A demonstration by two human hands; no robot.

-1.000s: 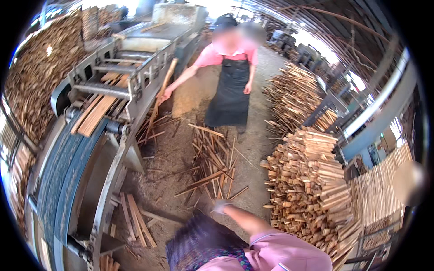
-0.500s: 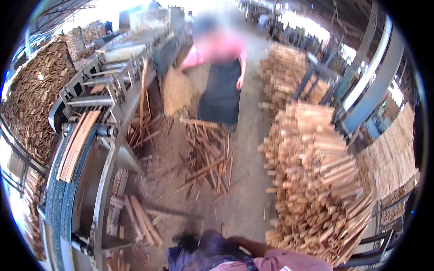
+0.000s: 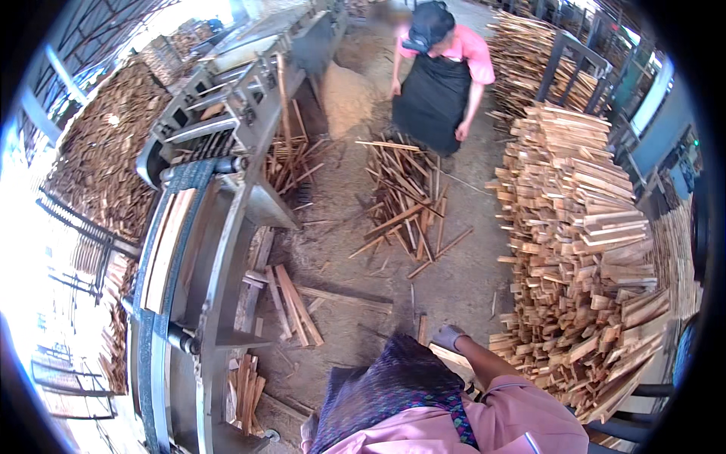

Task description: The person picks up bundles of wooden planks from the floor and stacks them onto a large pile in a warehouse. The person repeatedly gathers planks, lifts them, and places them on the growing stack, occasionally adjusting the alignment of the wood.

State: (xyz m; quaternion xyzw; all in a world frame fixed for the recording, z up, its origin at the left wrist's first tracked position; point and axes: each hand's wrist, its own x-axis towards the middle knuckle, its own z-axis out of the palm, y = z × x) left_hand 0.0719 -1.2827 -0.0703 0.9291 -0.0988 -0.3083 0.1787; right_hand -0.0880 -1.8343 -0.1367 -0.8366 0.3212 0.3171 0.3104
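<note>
My right hand point(image 3: 449, 337), in a greyish glove, reaches forward and down at the lower middle, arm stretched out of a pink sleeve. Just below it a pale wooden board point(image 3: 454, 359) shows beside my forearm; whether the fingers hold it I cannot make out. My left hand point(image 3: 308, 428) is barely visible as a small greyish shape at the edge of my dark patterned apron point(image 3: 378, 378), its fingers hidden. To the left, long wooden strips point(image 3: 168, 246) lie on the blue belt of a conveyor point(image 3: 155, 333).
A tall stack of wood strips point(image 3: 575, 227) rises on the right. Loose sticks point(image 3: 408, 200) are heaped on the floor ahead, with a co-worker point(image 3: 435, 98) in a dark apron behind them. A sawdust pile point(image 3: 348, 98) sits near the machine point(image 3: 234, 98). Boards point(image 3: 295, 303) lie beside the conveyor frame.
The view has shifted, so the scene sits further right in it. My right arm and gloved hand now show plainly. The co-worker now bends over the sticks with the head lowered.
</note>
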